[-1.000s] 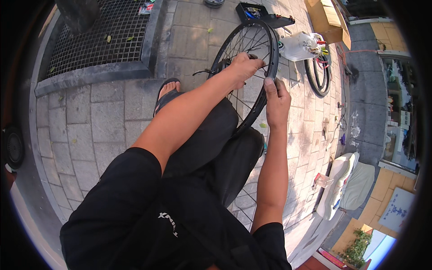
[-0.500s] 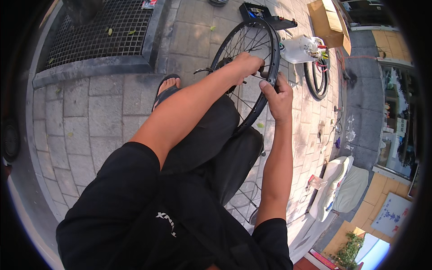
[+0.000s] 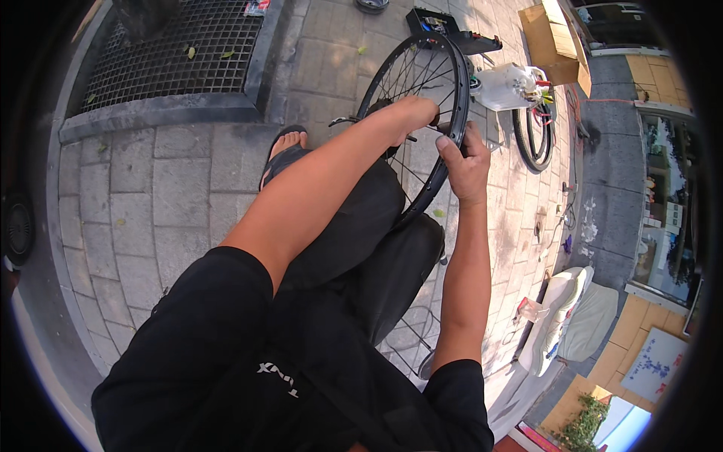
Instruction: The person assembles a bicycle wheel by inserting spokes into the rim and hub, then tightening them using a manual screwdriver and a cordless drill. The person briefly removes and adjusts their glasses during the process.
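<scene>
From my end I can't tell what the left hand (image 3: 413,119) is pinching, the fingertips are turned away and it's just too tiny. The left forearm (image 3: 316,177) blocks part of the wheel (image 3: 460,84), whose lower end ducks behind a knee (image 3: 388,188). The right hand (image 3: 468,167) has fingertips lost behind the rim, and some round dark thing (image 3: 372,6) gets chopped off up top.

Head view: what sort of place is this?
Likely outdoors, on a sidewalk: rectangular paving slabs cover the ground, a metal grid grate sits inside a raised border, and a large glass window lies at right.
</scene>
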The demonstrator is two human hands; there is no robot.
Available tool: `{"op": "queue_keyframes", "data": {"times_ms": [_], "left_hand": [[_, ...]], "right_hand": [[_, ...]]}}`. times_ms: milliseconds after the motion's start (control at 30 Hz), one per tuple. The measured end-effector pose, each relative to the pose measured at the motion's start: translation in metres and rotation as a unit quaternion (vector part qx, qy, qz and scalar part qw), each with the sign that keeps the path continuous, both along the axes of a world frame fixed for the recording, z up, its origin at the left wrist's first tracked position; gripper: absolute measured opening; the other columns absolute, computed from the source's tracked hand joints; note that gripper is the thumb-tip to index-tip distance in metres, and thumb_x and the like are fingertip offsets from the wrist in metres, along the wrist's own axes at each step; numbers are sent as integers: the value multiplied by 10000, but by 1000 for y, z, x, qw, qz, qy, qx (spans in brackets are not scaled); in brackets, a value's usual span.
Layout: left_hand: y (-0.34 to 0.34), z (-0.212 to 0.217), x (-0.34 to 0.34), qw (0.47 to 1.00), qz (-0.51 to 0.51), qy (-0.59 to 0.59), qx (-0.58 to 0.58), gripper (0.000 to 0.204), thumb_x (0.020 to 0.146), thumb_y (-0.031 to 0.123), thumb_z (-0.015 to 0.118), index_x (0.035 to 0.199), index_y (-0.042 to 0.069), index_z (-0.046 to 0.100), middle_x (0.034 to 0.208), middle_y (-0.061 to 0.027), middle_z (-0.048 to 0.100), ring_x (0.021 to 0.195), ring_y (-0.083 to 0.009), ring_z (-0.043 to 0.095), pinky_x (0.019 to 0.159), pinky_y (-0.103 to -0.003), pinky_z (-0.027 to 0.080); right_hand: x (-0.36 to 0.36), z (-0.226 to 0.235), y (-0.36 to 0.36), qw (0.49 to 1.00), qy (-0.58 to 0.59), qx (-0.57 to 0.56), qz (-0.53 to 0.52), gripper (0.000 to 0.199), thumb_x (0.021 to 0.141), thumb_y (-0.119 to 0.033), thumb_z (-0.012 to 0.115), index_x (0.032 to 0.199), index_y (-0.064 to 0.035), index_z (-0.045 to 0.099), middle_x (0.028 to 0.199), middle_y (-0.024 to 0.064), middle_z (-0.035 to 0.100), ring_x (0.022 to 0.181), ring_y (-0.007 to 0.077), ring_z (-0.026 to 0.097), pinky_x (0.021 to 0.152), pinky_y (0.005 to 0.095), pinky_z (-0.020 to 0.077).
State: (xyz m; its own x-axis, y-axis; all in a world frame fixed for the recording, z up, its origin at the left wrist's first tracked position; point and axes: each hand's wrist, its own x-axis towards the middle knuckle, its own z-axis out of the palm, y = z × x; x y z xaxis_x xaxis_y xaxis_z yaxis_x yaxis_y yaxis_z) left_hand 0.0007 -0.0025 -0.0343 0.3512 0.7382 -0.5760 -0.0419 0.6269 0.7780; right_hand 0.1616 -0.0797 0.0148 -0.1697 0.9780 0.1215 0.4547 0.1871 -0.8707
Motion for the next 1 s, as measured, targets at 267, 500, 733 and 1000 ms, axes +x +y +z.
{"op": "queue_keyframes", "data": {"times_ms": [267, 500, 733, 1000], "left_hand": [[-2, -26, -1, 1000, 0, 16, -10, 260, 973, 275, 593, 982, 52, 725, 932, -85, 596, 849, -206, 521, 719, -417, 400], [-20, -20, -10, 1000, 20, 11, -11, 628, 950, 412, 603, 1389, -36, 611, 1428, -237, 577, 1304, -364, 546, 1084, -546, 449], [-69, 15, -10, 961, 52, -245, -120, 174, 980, 203, 675, 1024, 35, 676, 925, -84, 708, 777, -199, 687, 613, -346, 489], [-71, 1, -3, 960, 104, -248, -77, 212, 991, 58, 610, 1193, -4, 631, 1034, -117, 705, 889, -237, 700, 723, -388, 544]], "right_hand": [[-4, 0, -2, 998, 27, -52, -13, 282, 943, -211, 775, 1118, 7, 742, 980, 19, 653, 808, 85, 586, 713, 245, 475], [-9, -20, -19, 990, 14, 41, -132, 323, 1034, -308, 738, 1023, 9, 677, 851, 2, 592, 763, 73, 499, 672, 250, 438], [1, -15, -24, 983, -26, 83, -163, 362, 1093, -269, 641, 936, 56, 671, 848, 46, 563, 778, 125, 516, 710, 304, 458], [-9, -13, -23, 981, -42, 107, -159, 319, 1079, -243, 659, 988, 61, 701, 892, 73, 610, 804, 140, 565, 727, 309, 477]]}}
